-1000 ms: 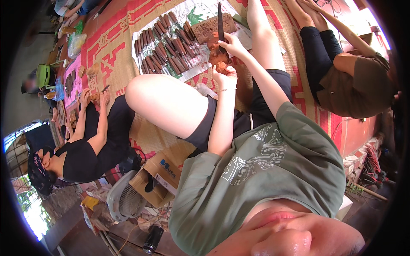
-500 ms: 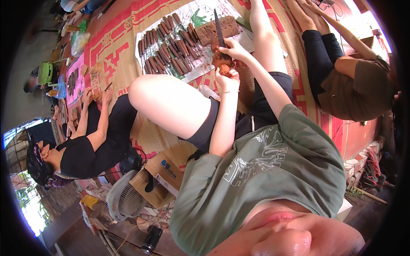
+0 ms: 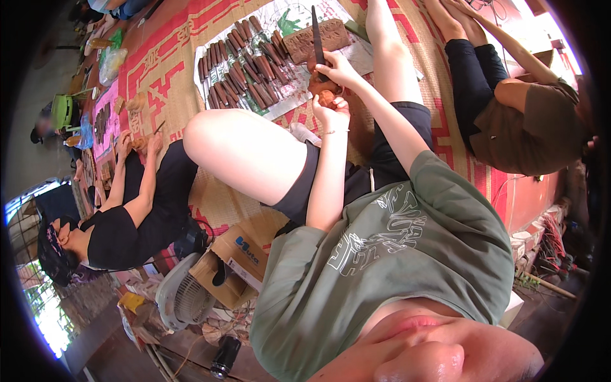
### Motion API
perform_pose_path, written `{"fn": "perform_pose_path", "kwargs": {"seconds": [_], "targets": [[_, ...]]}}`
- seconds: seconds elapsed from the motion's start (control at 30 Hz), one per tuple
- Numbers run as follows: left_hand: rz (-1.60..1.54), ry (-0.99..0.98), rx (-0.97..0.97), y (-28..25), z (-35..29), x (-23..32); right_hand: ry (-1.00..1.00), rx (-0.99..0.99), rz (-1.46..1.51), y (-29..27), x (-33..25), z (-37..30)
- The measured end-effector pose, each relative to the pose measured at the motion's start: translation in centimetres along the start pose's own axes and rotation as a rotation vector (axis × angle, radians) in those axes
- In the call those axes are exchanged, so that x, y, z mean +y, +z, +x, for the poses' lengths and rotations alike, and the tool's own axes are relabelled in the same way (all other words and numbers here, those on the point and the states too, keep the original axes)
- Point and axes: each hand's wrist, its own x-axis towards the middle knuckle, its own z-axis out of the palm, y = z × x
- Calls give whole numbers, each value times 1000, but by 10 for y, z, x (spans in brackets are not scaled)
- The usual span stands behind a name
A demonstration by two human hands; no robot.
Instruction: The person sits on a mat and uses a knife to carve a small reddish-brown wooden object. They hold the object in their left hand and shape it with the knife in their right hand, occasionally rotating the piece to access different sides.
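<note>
My right hand (image 3: 337, 69) is closed around the near end of a long dark file (image 3: 317, 38), whose narrow tip points away from me. Just nearer, my left hand (image 3: 332, 113) grips a rounded reddish-brown wooden piece (image 3: 327, 98) with its fingers curled about it. A larger brown carved wood form (image 3: 316, 83) shows beyond that piece, partly covered by my right hand and the file; whether the two are joined I cannot tell. Left of my hands, several carving tools with brown wooden handles (image 3: 245, 67) lie in rows on a printed white sheet (image 3: 280, 114).
A carved wooden block (image 3: 316, 41) rests at the sheet's far side. To the left, a person in black (image 3: 130, 223) works on a small brown piece. Another person (image 3: 522, 127) sits at the right. Behind me on the left are a cardboard box (image 3: 229, 261) and a fan (image 3: 184, 296).
The whole view has shifted slightly, bringing my hands and the sheet a little left. The file has turned slightly more upright in the picture. Both hands keep their holds.
</note>
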Motion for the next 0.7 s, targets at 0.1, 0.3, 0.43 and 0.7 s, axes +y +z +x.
{"fn": "perform_pose_path", "kwargs": {"seconds": [0.1, 0.3, 0.43, 0.7], "targets": [[-29, 23, 8, 4, -6, 1, -88, 58, -19, 10, 9, 3], [-41, 22, 9, 4, -4, 2, 11, 125, 107, 11, -4, -2], [-50, 9, 37, 3, -2, 1, 66, -76, 159, -4, 6, -10], [-49, -22, 90, 1, 0, 2, 107, -48, 117, -14, -6, -5]]}}
